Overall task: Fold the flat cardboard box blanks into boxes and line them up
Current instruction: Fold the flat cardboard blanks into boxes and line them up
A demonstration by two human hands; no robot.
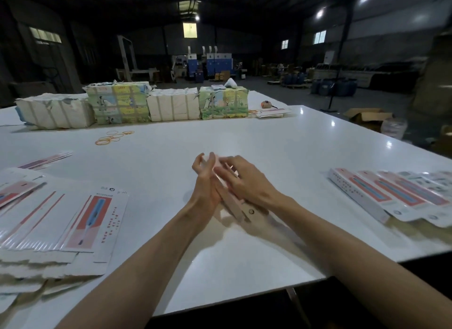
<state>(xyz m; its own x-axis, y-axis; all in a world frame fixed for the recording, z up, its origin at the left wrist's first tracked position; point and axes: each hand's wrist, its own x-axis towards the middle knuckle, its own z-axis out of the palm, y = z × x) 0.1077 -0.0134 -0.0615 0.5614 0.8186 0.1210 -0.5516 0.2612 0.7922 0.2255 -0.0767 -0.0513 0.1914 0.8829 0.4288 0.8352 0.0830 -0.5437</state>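
Observation:
Both hands meet at the middle of the white table (269, 142) around one long narrow box blank (233, 206), pink and white, partly folded and blurred. My left hand (204, 181) grips its left side with the fingers curled over the far end. My right hand (241, 179) lies over the top with its fingers spread on the blank. A fanned stack of flat blanks (66, 226) with a red and blue print lies at the left. Several folded boxes (391, 194) lie side by side in a row at the right.
Wrapped bundles of paper stock (137, 103) stand in a line along the far side. Orange rubber bands (113, 137) lie loose in front of them. A few more blanks (46, 160) lie at the far left. The table's front edge (244, 297) is close to me.

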